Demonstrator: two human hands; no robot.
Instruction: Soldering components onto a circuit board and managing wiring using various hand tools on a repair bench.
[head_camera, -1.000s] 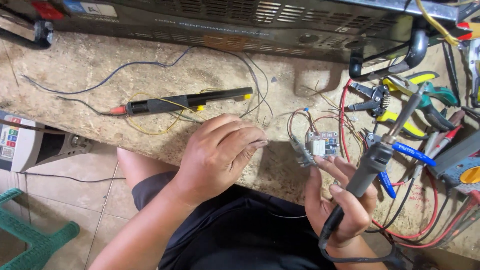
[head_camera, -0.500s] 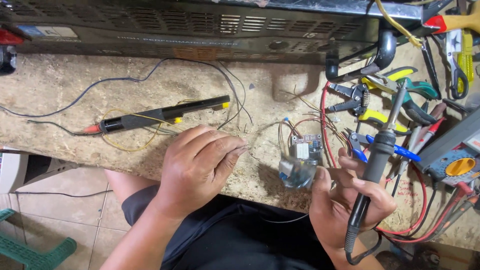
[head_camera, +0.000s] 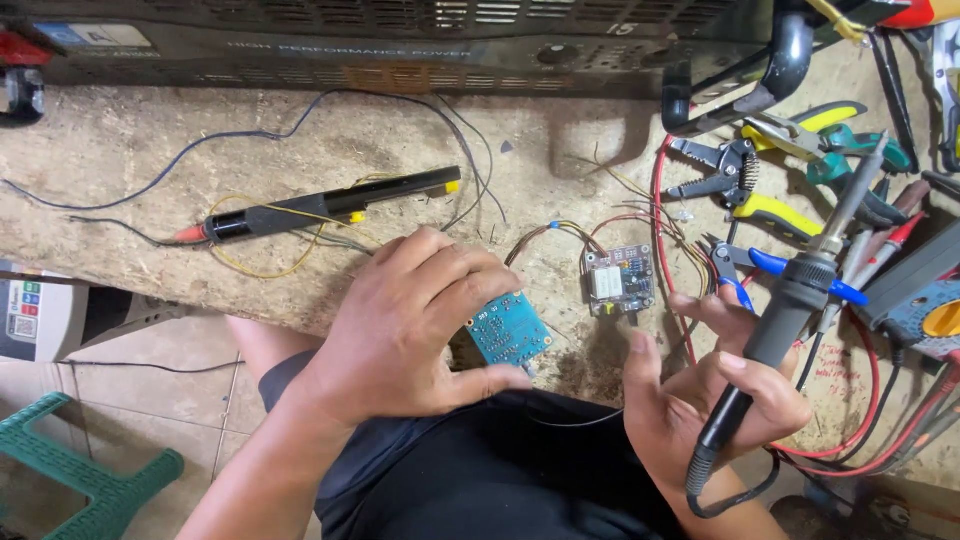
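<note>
Your left hand (head_camera: 415, 325) pinches a small blue circuit board (head_camera: 508, 330) at the near edge of the surface (head_camera: 150, 150). Your right hand (head_camera: 715, 400) grips a black soldering iron (head_camera: 790, 300), fingers partly spread, beside a second small board (head_camera: 620, 280) with wires.

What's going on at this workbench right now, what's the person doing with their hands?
A person sits at a rough workbench doing electronics work. Their left hand grips a small blue circuit board at the bench's near edge. Their right hand holds a black soldering iron upright, tip pointing away, with some fingers spread open. A second small circuit board with coloured wires lies between the hands. Pliers and cutters lie to the right, and a black probe-like tool to the left.
</note>
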